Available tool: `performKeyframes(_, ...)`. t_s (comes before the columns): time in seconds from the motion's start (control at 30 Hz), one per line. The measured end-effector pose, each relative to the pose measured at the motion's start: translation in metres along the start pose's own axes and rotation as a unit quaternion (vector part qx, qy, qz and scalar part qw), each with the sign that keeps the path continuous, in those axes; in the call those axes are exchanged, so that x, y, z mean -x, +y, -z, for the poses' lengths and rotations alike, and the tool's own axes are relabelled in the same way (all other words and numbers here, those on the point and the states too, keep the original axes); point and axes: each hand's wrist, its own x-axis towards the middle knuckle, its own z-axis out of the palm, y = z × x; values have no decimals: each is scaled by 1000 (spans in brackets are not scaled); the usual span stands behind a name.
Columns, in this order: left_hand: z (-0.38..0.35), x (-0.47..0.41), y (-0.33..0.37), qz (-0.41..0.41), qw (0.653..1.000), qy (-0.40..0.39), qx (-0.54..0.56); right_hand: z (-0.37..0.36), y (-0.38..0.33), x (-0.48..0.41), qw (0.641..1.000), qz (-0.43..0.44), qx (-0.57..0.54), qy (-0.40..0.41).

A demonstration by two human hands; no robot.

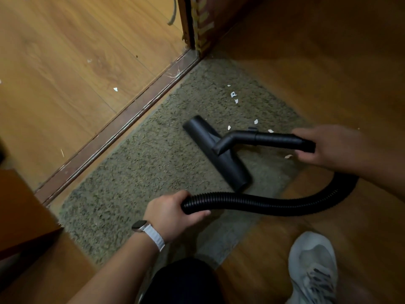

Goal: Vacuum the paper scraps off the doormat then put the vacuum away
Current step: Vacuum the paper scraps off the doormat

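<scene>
Doormat [140,163] bears paper scraps [234,96]; left hand [173,212] grips hose [252,204], right hand [324,145] wand [276,139].

Your black nozzle [217,153] and ribbed black hose [263,204] stood out against the doormat [135,163], a shaggy olive-grey flecked with darker strands. White paper scraps [233,94] dotted the mat. The floor [72,62] around it showed warm honey-brown wood grain, crossed by a darker reddish-brown threshold strip [122,126]. On your left wrist you wore a watch [140,225] with a pale metallic case and a white ribbed band [154,236]. Your shoe [312,268] was light grey with darker grey stripes, and your knee [186,279] was clad in black.
</scene>
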Motion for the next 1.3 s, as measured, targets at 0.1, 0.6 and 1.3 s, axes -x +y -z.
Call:
performKeyframes(0.1, -4, -3, 19, -30, 999, -23, -14, -9, 8, 18, 999, 30, -7, -19)
performKeyframes(0.6, -19, -3, 44, -58, 998, -32, -22, -30, 29, 43, 998, -43, -52, 3)
performKeyframes(1.3, -18, -9, 43, -28, 996, -79, -13, -33, 14, 22, 997, -56, -26, 41)
